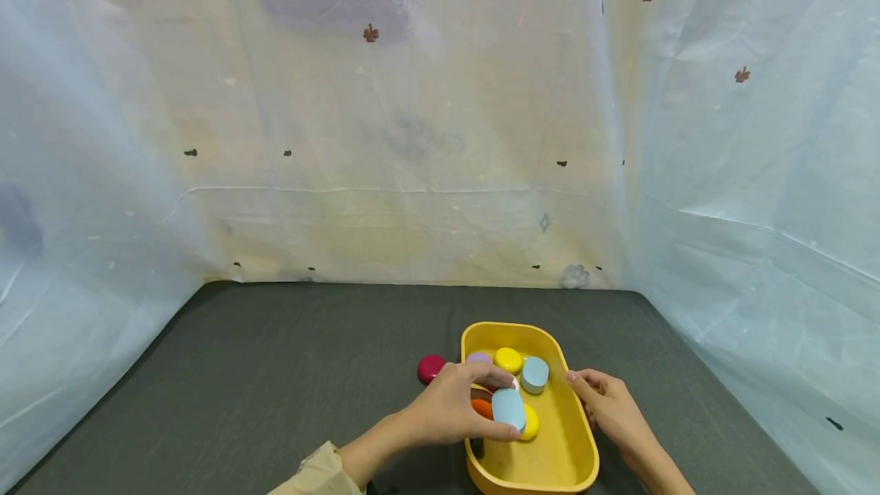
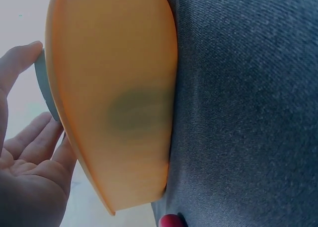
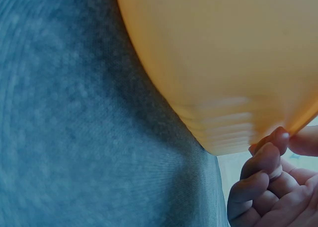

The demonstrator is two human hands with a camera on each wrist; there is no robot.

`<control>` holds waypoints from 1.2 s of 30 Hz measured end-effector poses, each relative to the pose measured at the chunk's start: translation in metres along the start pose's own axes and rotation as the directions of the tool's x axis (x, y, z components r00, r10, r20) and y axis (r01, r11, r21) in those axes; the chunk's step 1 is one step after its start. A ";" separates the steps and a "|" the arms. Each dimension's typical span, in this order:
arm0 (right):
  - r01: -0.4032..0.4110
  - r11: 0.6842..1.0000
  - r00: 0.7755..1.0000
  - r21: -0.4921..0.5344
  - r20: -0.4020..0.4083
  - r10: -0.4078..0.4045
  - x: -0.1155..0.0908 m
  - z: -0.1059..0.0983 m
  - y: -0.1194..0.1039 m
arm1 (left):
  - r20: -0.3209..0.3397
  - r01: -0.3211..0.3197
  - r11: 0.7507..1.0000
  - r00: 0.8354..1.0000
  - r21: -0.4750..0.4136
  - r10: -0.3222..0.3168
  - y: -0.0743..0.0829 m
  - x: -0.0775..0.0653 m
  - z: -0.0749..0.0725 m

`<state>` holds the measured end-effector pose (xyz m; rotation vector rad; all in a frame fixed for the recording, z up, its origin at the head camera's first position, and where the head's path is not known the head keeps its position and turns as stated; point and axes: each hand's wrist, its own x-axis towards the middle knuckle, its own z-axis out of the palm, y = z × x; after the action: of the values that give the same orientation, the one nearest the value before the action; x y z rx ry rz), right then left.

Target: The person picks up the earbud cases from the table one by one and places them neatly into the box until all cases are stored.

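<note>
A yellow plastic bin (image 1: 550, 457) stands on the dark surface. Over its left side my left hand (image 1: 447, 407) pinches a light blue rounded block (image 1: 509, 409) between thumb and fingers. In the left wrist view that block (image 2: 45, 85) shows edge-on at the bin's rim. My right hand (image 1: 614, 412) grips the bin's right rim, thumb on top; in the right wrist view its fingers (image 3: 263, 162) are curled beneath. Inside lie a yellow piece (image 1: 508, 360), another light blue block (image 1: 535, 374), an orange piece (image 1: 482, 408) and a purple one (image 1: 478, 357), some partly hidden by my left hand.
A dark red rounded piece (image 1: 431, 368) lies on the dark grey cloth surface (image 1: 275, 380), just left of the bin. Pale plastic sheeting (image 1: 426, 136) with small leaf marks hangs behind and along both sides.
</note>
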<state>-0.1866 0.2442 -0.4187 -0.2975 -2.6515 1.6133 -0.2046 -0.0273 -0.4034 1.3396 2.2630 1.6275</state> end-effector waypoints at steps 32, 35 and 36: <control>-0.006 1.000 1.000 0.002 0.003 0.006 -0.001 0.001 0.000 | 0.038 0.024 0.999 0.999 -0.046 -0.022 -0.002 -0.004 0.001; -0.003 1.000 1.000 0.004 0.002 0.003 -0.001 0.000 0.000 | 0.016 0.051 0.998 0.999 -0.041 -0.050 0.000 -0.003 -0.001; -0.003 1.000 1.000 0.005 0.001 0.003 -0.001 0.000 0.000 | 0.005 0.059 0.997 0.998 -0.040 -0.059 0.001 -0.003 -0.002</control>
<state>-0.1858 0.2438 -0.4189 -0.3007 -2.6485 1.6205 -0.2034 -0.0311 -0.4030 1.2540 2.2330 1.6415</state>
